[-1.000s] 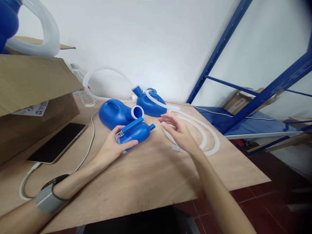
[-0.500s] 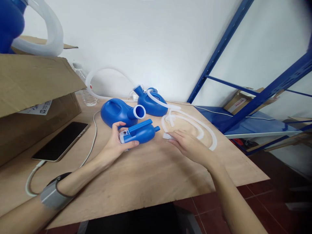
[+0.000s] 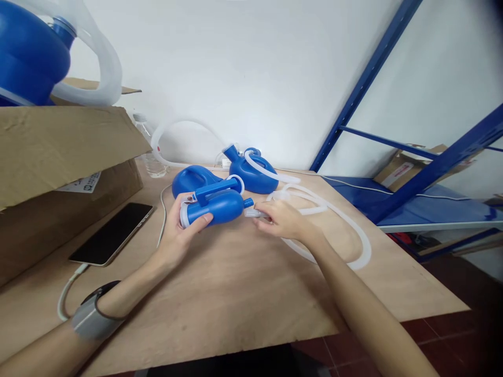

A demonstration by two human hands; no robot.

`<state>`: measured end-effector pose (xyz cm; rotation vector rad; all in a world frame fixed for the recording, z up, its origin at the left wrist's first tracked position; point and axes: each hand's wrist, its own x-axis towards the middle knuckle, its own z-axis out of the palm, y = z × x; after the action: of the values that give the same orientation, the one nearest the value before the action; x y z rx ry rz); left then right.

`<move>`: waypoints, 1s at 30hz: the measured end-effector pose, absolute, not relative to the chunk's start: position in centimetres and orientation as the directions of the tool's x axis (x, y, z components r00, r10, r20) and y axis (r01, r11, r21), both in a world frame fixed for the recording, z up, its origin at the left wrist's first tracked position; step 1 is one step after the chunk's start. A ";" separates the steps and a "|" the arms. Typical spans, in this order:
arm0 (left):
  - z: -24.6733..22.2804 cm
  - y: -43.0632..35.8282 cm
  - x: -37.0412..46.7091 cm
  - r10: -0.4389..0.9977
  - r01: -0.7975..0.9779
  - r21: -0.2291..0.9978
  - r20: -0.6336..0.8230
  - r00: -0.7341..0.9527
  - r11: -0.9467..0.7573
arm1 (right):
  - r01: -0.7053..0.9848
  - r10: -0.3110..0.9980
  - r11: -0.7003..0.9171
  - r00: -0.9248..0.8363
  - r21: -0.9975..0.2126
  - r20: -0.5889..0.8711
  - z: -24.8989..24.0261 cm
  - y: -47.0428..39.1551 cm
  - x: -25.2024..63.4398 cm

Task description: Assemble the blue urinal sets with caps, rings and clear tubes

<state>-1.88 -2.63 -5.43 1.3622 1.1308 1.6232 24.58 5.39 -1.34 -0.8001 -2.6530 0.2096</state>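
My left hand [image 3: 178, 225] is closed around the white-collared end of a small blue plastic bottle [image 3: 222, 208] with a handle on top, held nearly level above the table. A narrow ridged spout on the bottle points right. Pinched in my right hand [image 3: 281, 217] is the end of a translucent white hose [image 3: 363, 246], its open tip just short of the spout and apart from it. The rest of the hose lies in loops on the table. Behind the held bottle lies a larger blue jug [image 3: 192, 178], its white-rimmed mouth partly hidden. Another blue jug [image 3: 255, 175] stands behind.
A cardboard box [image 3: 70, 141] fills the left side, with a blue jug [image 3: 31, 57] and hose on top. A phone [image 3: 113, 233] with a cable lies beside it. A clear bottle [image 3: 155, 165] stands near the wall. Blue shelving [image 3: 412, 201] rises right of the wooden table [image 3: 251, 293].
My right hand has brought the hose end left, closer to the bottle's spout. The blue bottle has turned slightly in my left hand. The view has shifted a little.
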 end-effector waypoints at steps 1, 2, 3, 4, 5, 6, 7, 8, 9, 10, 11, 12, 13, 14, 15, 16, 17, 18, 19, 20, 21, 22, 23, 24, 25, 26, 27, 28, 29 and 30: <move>-5.4 -2.6 -1.9 0.915 0.031 0.932 0.361 -0.181 -0.362 | 0.489 0.551 0.833 -0.778 -0.260 0.303 -1.8 5.6 24.7; -5.3 -2.5 -2.0 0.910 0.055 0.927 0.374 -0.179 -0.370 | 0.469 0.544 0.835 -0.779 -0.287 0.311 -2.2 5.7 24.9; -5.1 -2.5 -2.0 0.905 0.079 0.922 0.388 -0.175 -0.380 | 0.448 0.541 0.834 -0.776 -0.321 0.323 -2.6 5.8 25.1; -5.0 -2.6 -2.0 0.900 0.103 0.916 0.400 -0.173 -0.388 | 0.427 0.543 0.830 -0.767 -0.360 0.342 -2.8 5.8 25.3; -4.9 -2.6 -2.1 0.893 0.131 0.909 0.415 -0.173 -0.397 | 0.404 0.547 0.823 -0.755 -0.399 0.363 -2.9 5.8 25.5; -4.7 -2.7 -2.2 0.884 0.164 0.898 0.434 -0.176 -0.408 | 0.383 0.552 0.814 -0.744 -0.436 0.377 -3.0 5.8 25.7; -4.6 -2.8 -2.4 0.871 0.207 0.882 0.459 -0.178 -0.423 | 0.366 0.559 0.803 -0.735 -0.470 0.383 -3.0 5.7 25.8; -4.5 -2.9 -2.6 0.853 0.261 0.859 0.491 -0.176 -0.441 | 0.356 0.568 0.790 -0.730 -0.499 0.379 -2.9 5.7 25.9; -4.3 -3.0 -2.8 0.832 0.320 0.826 0.530 -0.164 -0.463 | 0.353 0.580 0.774 -0.729 -0.526 0.364 -2.9 5.6 26.1; -4.2 -3.0 -2.9 0.810 0.378 0.785 0.571 -0.135 -0.490 | 0.351 0.589 0.756 -0.733 -0.552 0.340 -2.8 5.6 26.1; -4.1 -3.1 -3.1 0.786 0.428 0.738 0.611 -0.094 -0.522 | 0.351 0.596 0.739 -0.739 -0.576 0.314 -2.8 5.5 26.2; -4.0 -3.2 -3.2 0.764 0.467 0.689 0.644 -0.042 -0.555 | 0.351 0.600 0.721 -0.747 -0.598 0.285 -2.8 5.5 26.2; -3.9 -3.2 -3.3 0.744 0.494 0.641 0.668 0.017 -0.587 | 0.352 0.602 0.702 -0.757 -0.619 0.252 -2.7 5.4 26.3; -3.8 -3.2 -3.4 0.725 0.512 0.597 0.685 0.074 -0.617 | 0.356 0.605 0.683 -0.766 -0.638 0.219 -2.7 5.4 26.3; -3.8 -3.3 -3.4 0.708 0.523 0.561 0.696 0.121 -0.641 | 0.361 0.608 0.663 -0.771 -0.656 0.190 -2.7 5.4 26.3; -3.7 -3.3 -3.4 0.695 0.531 0.534 0.702 0.154 -0.657 | 0.364 0.613 0.642 -0.773 -0.675 0.166 -2.6 5.3 26.3; -3.6 -3.2 -3.5 0.686 0.536 0.516 0.706 0.175 -0.668 | 0.362 0.617 0.622 -0.773 -0.695 0.149 -2.6 5.3 26.4; -3.5 -3.2 -3.5 0.680 0.537 0.507 0.711 0.183 -0.674 | 0.354 0.621 0.602 -0.771 -0.715 0.141 -2.6 5.4 26.5; -3.4 -3.2 -3.6 0.674 0.535 0.505 0.718 0.175 -0.677 | 0.345 0.627 0.583 -0.766 -0.736 0.139 -2.5 5.4 26.5; -3.3 -3.2 -3.6 0.669 0.531 0.509 0.727 0.157 -0.678 | 0.337 0.637 0.563 -0.759 -0.754 0.137 -2.5 5.4 26.6; -3.2 -3.2 -3.7 0.666 0.528 0.514 0.733 0.138 -0.675 | 0.330 0.647 0.543 -0.751 -0.772 0.134 -2.5 5.5 26.7; -3.1 -3.2 -3.8 0.664 0.526 0.518 0.737 0.125 -0.674 | 0.326 0.661 0.522 -0.739 -0.788 0.132 -2.5 5.5 26.8; -3.1 -3.3 -3.8 0.666 0.526 0.521 0.736 0.121 -0.672 | 0.325 0.672 0.505 -0.730 -0.800 0.127 -2.5 5.5 26.9; -3.0 -3.3 -3.8 0.671 0.527 0.521 0.729 0.135 -0.671 | 0.326 0.676 0.496 -0.726 -0.805 0.123 -2.5 5.5 27.0; -3.1 -3.4 -3.7 0.677 0.527 0.517 0.717 0.164 -0.674 | 0.328 0.674 0.499 -0.728 -0.802 0.122 -2.5 5.5 27.0; -3.1 -3.4 -3.6 0.682 0.526 0.511 0.704 0.197 -0.680 | 0.334 0.668 0.513 -0.734 -0.791 0.123 -2.5 5.5 27.0; -3.1 -3.5 -3.5 0.687 0.524 0.510 0.693 0.220 -0.682 | 0.345 0.660 0.533 -0.740 -0.773 0.125 -2.5 5.4 27.0; -3.1 -3.5 -3.4 0.690 0.523 0.511 0.687 0.229 -0.682 | 0.358 0.655 0.555 -0.745 -0.750 0.129 -2.5 5.3 27.0; -3.2 -3.5 -3.4 0.689 0.522 0.512 0.689 0.224 -0.682 | 0.374 0.651 0.576 -0.748 -0.727 0.131 -2.4 5.3 26.9; -3.2 -3.5 -3.3 0.687 0.521 0.514 0.694 0.214 -0.681 | 0.389 0.652 0.589 -0.746 -0.708 0.133 -2.4 5.2 26.9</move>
<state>-3.34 -3.52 -3.20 2.3095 1.1632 1.4640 26.86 5.20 -2.43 -0.8395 -2.4413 0.9549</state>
